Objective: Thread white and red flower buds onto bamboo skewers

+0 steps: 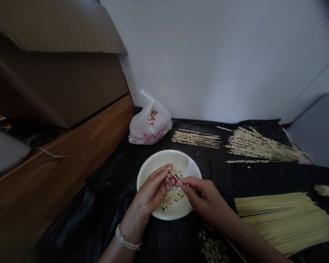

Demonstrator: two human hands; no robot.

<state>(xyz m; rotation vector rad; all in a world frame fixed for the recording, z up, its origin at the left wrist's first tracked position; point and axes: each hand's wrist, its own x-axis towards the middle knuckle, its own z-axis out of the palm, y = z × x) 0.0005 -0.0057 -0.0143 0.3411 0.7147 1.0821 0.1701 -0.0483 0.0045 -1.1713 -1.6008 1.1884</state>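
Observation:
Over the white bowl [145, 164], my right hand [205, 193] grips a thin wooden skewer [176, 177] between thumb and fingers. The skewer's tip points up and left to the fingertips of my left hand [153, 188]. My left thumb and forefinger pinch at that tip; whatever is between them is too small to make out. Its other fingers curl loosely, palm up. Small cream and dark-red pieces like kernels [168, 201] lie in the bowl below both hands. Part of the skewer's length is hidden behind my right hand and forearm.
Bare skewers [282, 219] lie in a wide bundle at right. Threaded skewers form a small pile [194, 138] and a larger pile [252, 146] at the back. A plastic bag [150, 126] holds similar pieces. Pale bits [212, 248] lie in front; a cardboard box [71, 80] stands left.

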